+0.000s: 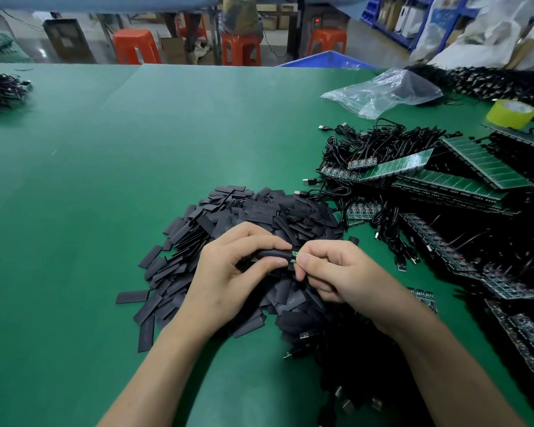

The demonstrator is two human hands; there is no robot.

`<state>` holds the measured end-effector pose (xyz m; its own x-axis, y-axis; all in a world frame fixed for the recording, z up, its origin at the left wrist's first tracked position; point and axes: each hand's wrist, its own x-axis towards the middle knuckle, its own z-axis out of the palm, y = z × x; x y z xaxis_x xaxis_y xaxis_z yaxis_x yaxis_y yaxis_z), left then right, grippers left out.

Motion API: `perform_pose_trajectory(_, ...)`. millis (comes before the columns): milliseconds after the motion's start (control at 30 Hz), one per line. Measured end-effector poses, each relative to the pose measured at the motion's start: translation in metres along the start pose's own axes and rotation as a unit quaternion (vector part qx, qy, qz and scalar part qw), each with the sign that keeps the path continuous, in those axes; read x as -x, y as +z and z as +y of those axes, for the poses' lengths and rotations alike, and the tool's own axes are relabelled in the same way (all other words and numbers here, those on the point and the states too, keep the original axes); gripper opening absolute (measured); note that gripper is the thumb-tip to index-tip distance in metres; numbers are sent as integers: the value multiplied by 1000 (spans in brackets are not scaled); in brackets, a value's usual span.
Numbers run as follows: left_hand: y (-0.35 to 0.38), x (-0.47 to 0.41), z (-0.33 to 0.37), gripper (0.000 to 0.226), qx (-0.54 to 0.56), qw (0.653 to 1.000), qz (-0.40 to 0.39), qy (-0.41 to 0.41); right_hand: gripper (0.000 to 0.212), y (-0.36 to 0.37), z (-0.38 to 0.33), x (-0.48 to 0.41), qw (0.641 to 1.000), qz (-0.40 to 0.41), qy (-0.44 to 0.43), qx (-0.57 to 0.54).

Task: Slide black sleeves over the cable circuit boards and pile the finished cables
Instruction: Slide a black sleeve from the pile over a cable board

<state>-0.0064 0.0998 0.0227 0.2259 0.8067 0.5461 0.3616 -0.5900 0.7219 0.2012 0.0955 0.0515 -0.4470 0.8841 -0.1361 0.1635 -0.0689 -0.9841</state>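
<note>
Bottom right, nearest: a dark tangle of cables [352, 380], liable to catch and drag on the lead being worked.

Lower centre: gripping a black sleeve [270, 253] in the curled left hand [228, 272], and pinching the small green circuit board [293, 257] at the sleeve's mouth with the right hand [342, 272], fingertips clamped on the board's end. Judged mid-insertion, with only a sliver of green showing.

- Could jam if squeezed flat by the left thumb.
- Could snag on a board corner if pushed askew.

Just beneath and behind, over the heap of loose sleeves [259, 211]: easy to lose a dropped piece there.

Mid right, beside board panels [463, 183]: some risk of mixing sleeved with unsleeved.

Far upper left, probably the finished pile [0, 87]: well apart, so prone to a short toss.
</note>
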Motion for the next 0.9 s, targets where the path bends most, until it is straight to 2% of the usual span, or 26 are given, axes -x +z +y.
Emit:
perform_pose_trajectory(267, 4, 0, 0, 17, -11, 1000, -3, 15, 32, 2, 1, 0, 1000, 13, -4, 21)
perform_pose_trajectory(400, 8, 0, 0, 28, -9, 997, 78, -13, 33, 5, 2, -2, 999, 35, -10, -10)
perform_pose_trajectory(500, 13, 3, 2, 37, 54, 986, 147, -61, 27, 10, 0, -4, 998, 44, -16, -53)
perform_pose_trajectory(633, 22, 5, 7, 40, 102, 972, 186, -102, 30, 14, 0, -4, 997, 60, -22, -34)
perform_pose_trajectory(733, 22, 4, 9, 37, 63, 977, 184, -88, 39, 14, 2, -2, 996, 81, -21, -16)
perform_pose_trajectory(900, 17, 4, 4, 38, -111, 981, 158, 5, 37, 14, 2, -2, 995, 94, -21, -3)
